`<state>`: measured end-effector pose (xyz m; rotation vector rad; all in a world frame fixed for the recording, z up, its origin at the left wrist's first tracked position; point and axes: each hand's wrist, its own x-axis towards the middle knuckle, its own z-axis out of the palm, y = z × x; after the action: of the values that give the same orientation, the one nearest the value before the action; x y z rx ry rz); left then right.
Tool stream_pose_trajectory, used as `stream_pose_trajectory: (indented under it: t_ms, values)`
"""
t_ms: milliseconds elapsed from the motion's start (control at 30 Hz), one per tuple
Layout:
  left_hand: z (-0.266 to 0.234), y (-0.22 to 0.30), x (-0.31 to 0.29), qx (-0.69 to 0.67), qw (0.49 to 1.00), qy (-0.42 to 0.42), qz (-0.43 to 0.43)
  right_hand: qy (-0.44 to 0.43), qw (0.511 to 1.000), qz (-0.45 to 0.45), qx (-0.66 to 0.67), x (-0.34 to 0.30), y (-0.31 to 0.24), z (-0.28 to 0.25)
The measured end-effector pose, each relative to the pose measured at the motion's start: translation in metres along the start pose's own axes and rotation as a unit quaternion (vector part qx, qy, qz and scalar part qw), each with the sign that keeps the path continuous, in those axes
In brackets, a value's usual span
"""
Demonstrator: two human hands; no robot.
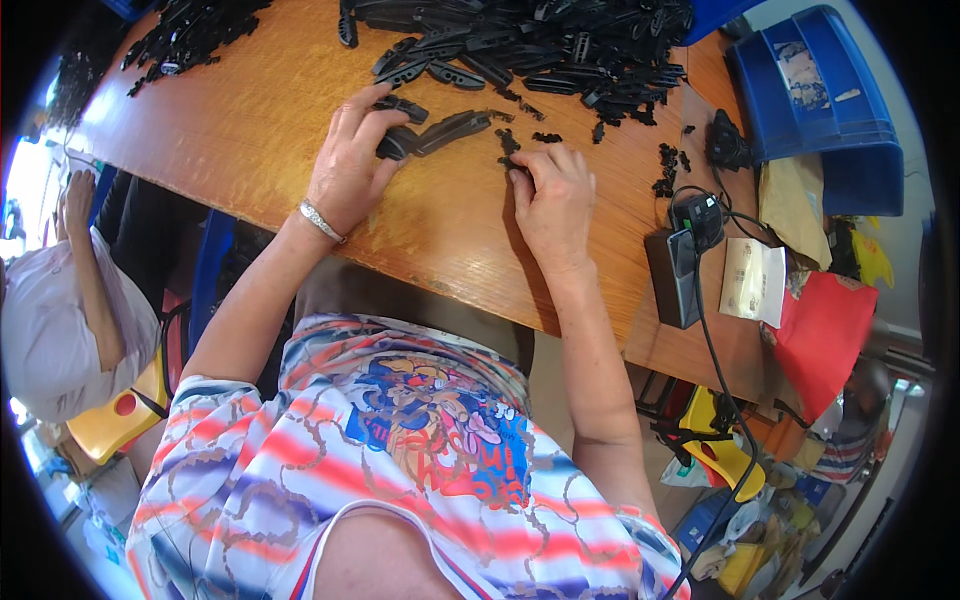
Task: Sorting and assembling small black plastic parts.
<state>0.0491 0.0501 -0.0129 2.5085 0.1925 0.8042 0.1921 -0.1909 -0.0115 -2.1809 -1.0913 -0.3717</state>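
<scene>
Work is looking far from complete, judging by how much loose stock is lying about. On the near side of the table (pixel 450 250), the right hand (pixel 556 205) is bringing thumb and forefinger together at a small black cluster (pixel 507 140); whether it is gripping or only touching, I cannot tell. To the left, the left hand (pixel 348 160) is grasping a curved black part (pixel 397 143) between thumb and fingers. A long black part (pixel 458 131) is lying just to its right, and a short black part (pixel 402 108) is sitting just beyond, by the fingertips. Nothing is standing out as finished, so what is done is staying unclear. On the far side, a large heap (pixel 530 45) of black parts is remaining, with a smaller heap (pixel 190 40) at far left.

Counting near to far: two hands are working; three larger parts are lying by the left one; one cluster is sitting at the right fingertips; two heaps are spreading beyond, their pieces overlapping too much for counting.
</scene>
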Motion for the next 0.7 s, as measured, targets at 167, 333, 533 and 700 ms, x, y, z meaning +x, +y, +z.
stream_pose_trajectory:
  t_ms: [167,333,533,700]
  values:
    - [-0.006,0.001,-0.008,0.023,1.000,0.000,0.000,-0.081,0.996,0.011,-0.047,0.003,0.000,0.001]
    - [-0.012,0.011,-0.018,0.013,0.999,0.024,0.046,-0.121,0.992,0.023,-0.018,0.004,-0.012,-0.009]
    - [-0.004,0.032,-0.027,-0.083,0.992,-0.053,-0.073,-0.105,0.993,0.037,0.033,-0.003,-0.037,-0.011]
    - [-0.004,0.029,-0.008,-0.353,0.884,-0.142,-0.272,-0.121,0.987,0.068,0.081,-0.006,-0.044,-0.010]
